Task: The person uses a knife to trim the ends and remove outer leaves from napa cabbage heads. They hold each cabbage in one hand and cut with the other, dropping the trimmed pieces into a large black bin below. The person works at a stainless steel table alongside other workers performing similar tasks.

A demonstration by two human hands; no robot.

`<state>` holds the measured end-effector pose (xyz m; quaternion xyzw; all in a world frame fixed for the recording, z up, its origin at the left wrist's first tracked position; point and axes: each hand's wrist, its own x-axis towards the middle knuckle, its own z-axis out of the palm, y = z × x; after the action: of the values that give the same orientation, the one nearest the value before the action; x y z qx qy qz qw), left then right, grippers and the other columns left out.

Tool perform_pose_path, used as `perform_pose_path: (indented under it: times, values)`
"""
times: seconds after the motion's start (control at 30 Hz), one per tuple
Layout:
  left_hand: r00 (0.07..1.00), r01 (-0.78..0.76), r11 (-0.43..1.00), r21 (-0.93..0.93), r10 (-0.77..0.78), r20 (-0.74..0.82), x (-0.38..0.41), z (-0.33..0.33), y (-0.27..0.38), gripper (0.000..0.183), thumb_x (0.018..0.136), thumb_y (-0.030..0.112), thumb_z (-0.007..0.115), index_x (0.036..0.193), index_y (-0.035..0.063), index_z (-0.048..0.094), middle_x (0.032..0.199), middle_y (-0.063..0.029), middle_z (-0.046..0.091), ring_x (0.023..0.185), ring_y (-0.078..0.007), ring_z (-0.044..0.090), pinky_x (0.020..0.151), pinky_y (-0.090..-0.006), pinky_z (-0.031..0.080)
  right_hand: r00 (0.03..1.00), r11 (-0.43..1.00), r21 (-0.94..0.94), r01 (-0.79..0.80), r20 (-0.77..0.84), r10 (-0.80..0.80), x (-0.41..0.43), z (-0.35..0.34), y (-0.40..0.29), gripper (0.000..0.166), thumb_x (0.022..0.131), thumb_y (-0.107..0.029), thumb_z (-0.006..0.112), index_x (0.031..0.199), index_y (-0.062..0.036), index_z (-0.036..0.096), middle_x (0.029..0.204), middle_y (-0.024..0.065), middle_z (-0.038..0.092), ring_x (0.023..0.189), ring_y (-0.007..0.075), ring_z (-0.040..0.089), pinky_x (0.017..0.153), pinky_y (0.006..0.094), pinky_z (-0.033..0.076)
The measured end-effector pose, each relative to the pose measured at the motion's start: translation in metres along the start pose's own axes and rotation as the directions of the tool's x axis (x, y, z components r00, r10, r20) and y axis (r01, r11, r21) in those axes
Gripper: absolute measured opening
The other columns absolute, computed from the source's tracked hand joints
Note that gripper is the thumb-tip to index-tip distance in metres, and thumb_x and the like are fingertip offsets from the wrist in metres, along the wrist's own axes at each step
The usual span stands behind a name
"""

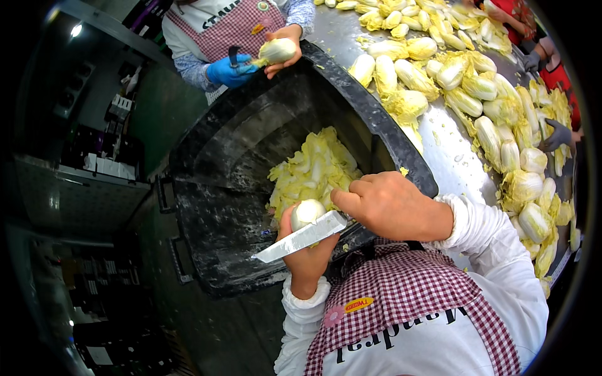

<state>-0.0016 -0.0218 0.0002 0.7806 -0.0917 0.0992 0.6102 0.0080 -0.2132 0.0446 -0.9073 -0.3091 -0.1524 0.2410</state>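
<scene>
My left hand is closed around a napa cabbage, its pale cut base turned up towards me. In my right hand is a knife with a broad, square-ended blade. The blade lies across the near side of the cabbage base; whether it touches is unclear. The knife's handle is mostly hidden by my fingers. Both hands are over the near side of a large black plastic bin. Loose yellow-green cabbage leaves are heaped inside the bin.
A metal table at the right bears many napa cabbages. Across the bin, a co-worker's bare hand and blue-gloved hand hold another cabbage. More co-workers' hands, some in grey gloves, are at the table's far side.
</scene>
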Motion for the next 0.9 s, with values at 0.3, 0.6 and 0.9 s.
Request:
perform_pose_path:
  times: [0.3,0.6,0.9]
  values:
    - [0.986,-0.153,0.986,0.064,0.157,-0.05,-0.003,-0.004,0.008,0.052,0.065,0.006,0.08,0.109,-0.0013,0.052,0.093,-0.012,0.064,0.084,-0.0186,0.064,0.077,-0.0306,0.051,0.984,0.973,-0.154,-0.171,0.028,0.177,-0.008,0.018,0.051,0.016,0.073,-0.009,0.061,0.085,-0.0034,0.052,0.066,0.0114,0.056,0.063,0.0318,0.061,0.052,0.0415,0.047]
    - [0.997,0.074,0.907,-0.413,-0.078,0.008,0.005,-0.004,-0.007,0.057,0.086,0.035,0.068,0.123,-0.0023,0.044,0.116,-0.0123,0.053,0.105,-0.0194,0.054,0.092,-0.032,0.044,0.98,0.814,0.563,-0.141,-0.035,0.194,0.001,0.023,0.027,0.042,0.083,-0.031,0.07,0.112,-0.0018,0.061,0.086,0.0201,0.066,0.076,0.0341,0.065,0.066,0.0384,0.051]
    - [0.99,0.124,0.893,-0.432,-0.144,-0.012,0.003,0.009,-0.026,0.081,0.085,0.068,0.046,0.125,-0.0023,0.044,0.113,-0.0116,0.057,0.103,-0.0208,0.057,0.088,-0.0347,0.047,0.965,0.726,0.638,-0.255,0.12,0.233,0.009,0.043,0.011,0.051,0.074,-0.035,0.08,0.104,0.0027,0.062,0.074,0.0132,0.064,0.065,0.0243,0.063,0.059,0.0328,0.047]
